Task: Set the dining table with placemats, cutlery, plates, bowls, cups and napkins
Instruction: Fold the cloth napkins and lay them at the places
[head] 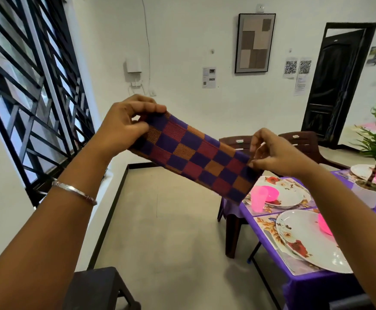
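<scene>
Head view: 1 checkered napkin [196, 157], folded long, hangs in the air between your 2 hands, left of the table [316, 285]. You can count 3 plates, nearest [310, 242], 2 pink bowls [270, 193], 1 pink cup [259, 201] and 1 potted plant [370, 186] on floral placemats [270, 227]. White walls surround you, with a barred window at left. Your left hand [124, 128] pinches the napkin's upper end, and your right hand [274, 153] pinches the lower end, both arms raised.
</scene>
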